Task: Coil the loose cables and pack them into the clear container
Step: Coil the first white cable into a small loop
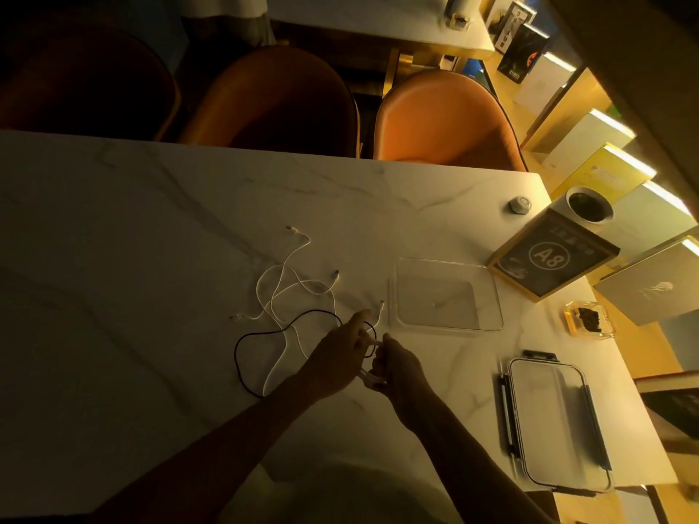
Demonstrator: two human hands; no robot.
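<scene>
Loose white cables [281, 281] lie tangled on the marble table [151, 206], with a black cable [242, 346] looping across their near side. My left hand [340, 349] and my right hand [397, 366] meet just right of the tangle, both gripping one white cable [368, 378] that bends into a small loop between them. One plug end [381, 306] of it sticks up beyond my fingers. The clear container [448, 295] stands open and holds nothing, a short way beyond and right of my hands.
The container's lid [554, 421] with dark clips lies near the table's right front edge. A framed "A8" sign [550, 255], a white cup [588, 206], a small round knob [520, 204] and a glass ashtray [586, 319] stand along the right. Orange chairs [446, 119] line the far side.
</scene>
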